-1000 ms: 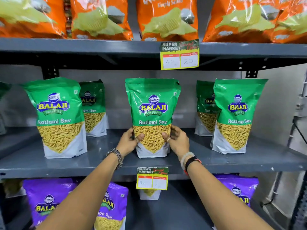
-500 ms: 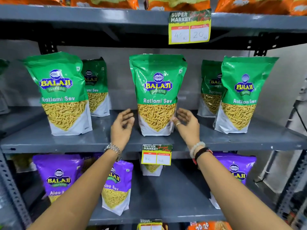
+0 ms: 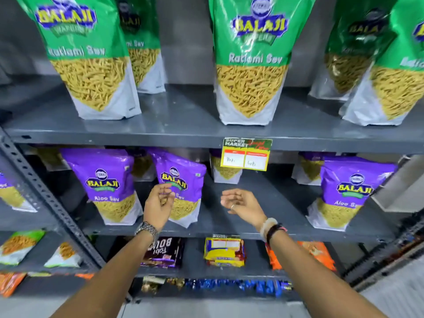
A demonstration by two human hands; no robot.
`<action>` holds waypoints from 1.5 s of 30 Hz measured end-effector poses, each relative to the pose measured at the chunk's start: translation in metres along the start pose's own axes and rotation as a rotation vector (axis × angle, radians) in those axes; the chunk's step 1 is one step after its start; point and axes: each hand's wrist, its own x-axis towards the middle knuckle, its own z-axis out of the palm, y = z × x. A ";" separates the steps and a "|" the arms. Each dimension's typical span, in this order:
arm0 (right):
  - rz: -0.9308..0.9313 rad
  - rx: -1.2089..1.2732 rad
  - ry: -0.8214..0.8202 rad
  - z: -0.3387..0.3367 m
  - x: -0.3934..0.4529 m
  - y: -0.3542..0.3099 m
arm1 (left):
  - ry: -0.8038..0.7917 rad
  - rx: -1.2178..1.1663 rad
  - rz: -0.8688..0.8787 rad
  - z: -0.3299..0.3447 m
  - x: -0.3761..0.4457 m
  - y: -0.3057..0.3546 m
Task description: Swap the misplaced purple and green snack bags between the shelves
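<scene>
Green Ratlami Sev bags stand upright on the upper grey shelf [image 3: 183, 131], one in the middle [image 3: 250, 65] and one at the left [image 3: 91, 65]. On the shelf below stand purple Aloo Sev bags, one at the left [image 3: 105, 184], one beside it [image 3: 183, 187] and one at the right [image 3: 348, 191]. My left hand [image 3: 158, 203] hovers in front of the middle purple bag, fingers loosely curled and holding nothing. My right hand [image 3: 243, 204] hangs open in the gap to that bag's right, also with nothing in it.
A yellow price tag [image 3: 245, 153] hangs from the upper shelf's front edge. More green bags [image 3: 358, 49] stand at the upper right. Below are a dark Fabi pack [image 3: 164, 251], a yellow pack [image 3: 223, 252] and orange packs [image 3: 319, 254]. A perforated steel post [image 3: 46, 193] slants at the left.
Both hands let go of the middle green bag, which stays on the upper shelf, and dropped to the purple-bag shelf. The view tilted downward.
</scene>
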 end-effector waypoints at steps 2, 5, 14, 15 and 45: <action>0.031 -0.056 0.005 0.021 0.019 0.018 | -0.009 0.020 -0.128 -0.001 0.014 -0.030; 0.064 -0.076 -0.024 0.050 0.040 0.030 | -0.061 0.071 -0.214 -0.001 0.032 -0.057; 0.115 -0.049 0.062 0.104 0.087 0.078 | -0.308 -0.002 -0.334 0.004 0.055 -0.075; 0.118 -0.026 0.100 0.103 0.085 0.076 | -0.286 -0.046 -0.364 0.006 0.054 -0.075; 0.082 0.168 0.216 -0.040 0.053 0.072 | -0.498 0.147 -0.283 0.109 0.014 -0.010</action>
